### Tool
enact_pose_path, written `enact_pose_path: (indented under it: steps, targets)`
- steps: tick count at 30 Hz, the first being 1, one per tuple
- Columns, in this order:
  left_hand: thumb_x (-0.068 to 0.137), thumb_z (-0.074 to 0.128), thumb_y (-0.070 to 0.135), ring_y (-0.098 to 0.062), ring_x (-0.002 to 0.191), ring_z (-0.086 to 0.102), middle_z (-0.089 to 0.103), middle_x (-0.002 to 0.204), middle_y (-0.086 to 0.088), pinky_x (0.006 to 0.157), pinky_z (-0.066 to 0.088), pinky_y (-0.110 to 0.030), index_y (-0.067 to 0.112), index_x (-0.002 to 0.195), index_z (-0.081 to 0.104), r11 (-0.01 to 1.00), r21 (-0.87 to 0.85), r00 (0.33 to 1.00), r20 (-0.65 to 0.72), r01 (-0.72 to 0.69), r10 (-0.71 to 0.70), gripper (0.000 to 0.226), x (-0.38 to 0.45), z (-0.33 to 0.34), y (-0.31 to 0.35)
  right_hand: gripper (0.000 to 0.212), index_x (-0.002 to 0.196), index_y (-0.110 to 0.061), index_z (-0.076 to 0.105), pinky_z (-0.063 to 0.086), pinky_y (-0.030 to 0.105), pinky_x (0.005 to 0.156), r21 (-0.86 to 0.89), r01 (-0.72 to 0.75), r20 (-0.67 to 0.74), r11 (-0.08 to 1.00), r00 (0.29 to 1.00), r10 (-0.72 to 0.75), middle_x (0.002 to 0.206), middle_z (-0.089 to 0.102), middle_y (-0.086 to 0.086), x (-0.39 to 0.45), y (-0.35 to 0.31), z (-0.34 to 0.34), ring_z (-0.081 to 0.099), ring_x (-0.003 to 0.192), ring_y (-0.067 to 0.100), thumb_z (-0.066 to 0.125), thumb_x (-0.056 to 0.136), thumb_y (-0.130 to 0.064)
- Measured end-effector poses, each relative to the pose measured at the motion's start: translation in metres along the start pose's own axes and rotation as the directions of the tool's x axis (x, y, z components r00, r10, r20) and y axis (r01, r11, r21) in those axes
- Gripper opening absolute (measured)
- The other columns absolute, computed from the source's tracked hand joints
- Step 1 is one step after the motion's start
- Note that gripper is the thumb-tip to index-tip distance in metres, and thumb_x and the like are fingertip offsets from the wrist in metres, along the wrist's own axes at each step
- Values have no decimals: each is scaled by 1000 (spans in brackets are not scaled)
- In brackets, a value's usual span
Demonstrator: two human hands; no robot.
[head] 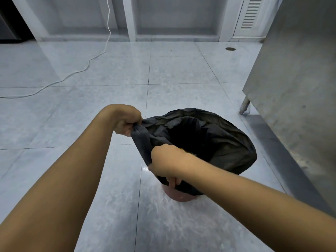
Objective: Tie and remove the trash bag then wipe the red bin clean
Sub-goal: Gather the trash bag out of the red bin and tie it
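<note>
Black trash bag (214,140) lines the red bin (179,196) on the tiled floor (101,73), mouth open. My left hand (127,120) bunches its left edge, fingers curled tight; my right hand (166,163) pinches the near edge, seemingly against the rim. A steel cabinet (294,84) stands near on the right; open floor left.

Cool, bluish, even light fills the scene, fairly bright and seemingly from overhead. The glossy floor tiles (109,70) throw back soft pale glare, with one small sharp highlight just left of the red bin (179,196). The inside of the black trash bag (209,139) is nearly featureless dark. A soft shadow lies under the steel cabinet (294,70) at right. Straight lines bow toward the edges from the wide lens, and fine detail looks slightly smeared.
</note>
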State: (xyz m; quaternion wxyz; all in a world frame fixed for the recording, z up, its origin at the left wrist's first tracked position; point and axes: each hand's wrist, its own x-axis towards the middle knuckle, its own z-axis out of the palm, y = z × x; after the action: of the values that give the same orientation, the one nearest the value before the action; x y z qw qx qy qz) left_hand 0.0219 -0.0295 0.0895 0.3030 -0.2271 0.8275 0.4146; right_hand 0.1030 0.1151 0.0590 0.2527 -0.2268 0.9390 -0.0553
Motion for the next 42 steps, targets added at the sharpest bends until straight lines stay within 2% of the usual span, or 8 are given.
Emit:
enact_pose_path:
  steps: [3, 9, 16, 21, 26, 31, 39, 42]
  targets:
    - [89, 29, -7, -23, 74, 64, 68, 96, -13, 57, 53, -25, 0, 125, 60, 1000, -10, 1000, -12, -13, 13, 48, 1, 1, -1, 31, 77, -16, 48, 49, 30, 68, -138, -40, -242, 990, 970, 6, 81, 57, 2, 1, -7, 22, 59, 76, 28, 54, 94, -41]
    - [95, 32, -1, -30, 92, 61, 66, 114, -20, 91, 52, -38, -3, 129, 55, 997, -23, 996, -52, -72, 70, 41, 10, -3, -11, 26, 66, -15, 40, 42, 23, 57, -280, 40, -145, 959, 986, -83, 65, 45, 1, -9, -12, 24, 45, 54, 19, 53, 88, -11]
    - [99, 46, 15, -19, 74, 66, 71, 95, -11, 52, 56, -25, 13, 104, 69, 955, 43, 948, -119, -292, 295, 23, 16, -8, -21, 24, 68, -16, 50, 39, 18, 47, -205, 136, 132, 969, 985, -111, 28, 48, -3, -53, -24, -51, 52, 34, 12, 54, 89, -25]
    - [96, 54, 23, -18, 71, 66, 71, 87, -6, 58, 57, -31, 24, 93, 72, 867, 41, 846, -199, -497, 495, 18, 17, -14, -21, 28, 82, -12, 66, 56, 25, 52, 103, 64, 79, 993, 994, -72, 60, 73, 0, -41, 14, -116, 68, 48, 15, 59, 89, -39]
    - [98, 55, 28, -14, 78, 69, 74, 92, -1, 64, 59, -33, 31, 91, 74, 782, 37, 763, -196, -622, 616, 20, 7, -16, -20, 27, 106, -7, 63, 51, 39, 85, 209, -170, -527, 963, 810, 257, 108, 68, 12, 18, 112, -110, 63, 103, 32, 55, 90, -28]
    - [99, 52, 28, -8, 76, 68, 73, 96, -3, 67, 60, -36, 29, 95, 73, 741, 34, 717, -223, -671, 660, 21, 2, -19, -25, 37, 112, -14, 58, 39, 43, 92, 168, -408, -311, 897, 842, 442, 119, 62, 11, 43, 173, -57, 55, 112, 33, 61, 90, -43]
    - [98, 52, 23, -15, 55, 58, 66, 77, -7, 38, 44, -24, 17, 95, 69, 771, 64, 689, -406, -634, 600, 18, 12, -26, -22, 20, 92, -14, 70, 46, 41, 88, 299, -114, -757, 947, 576, 308, 100, 69, 12, 20, 180, -117, 60, 102, 36, 62, 89, -32]
    - [98, 52, 22, -10, 43, 50, 60, 69, -4, 32, 38, -21, 16, 91, 67, 790, 53, 701, -426, -611, 571, 18, 17, -28, -21, 20, 84, -19, 68, 51, 32, 80, 445, 121, -726, 887, 628, 278, 87, 69, 0, -4, 187, -135, 67, 89, 23, 71, 83, -39]
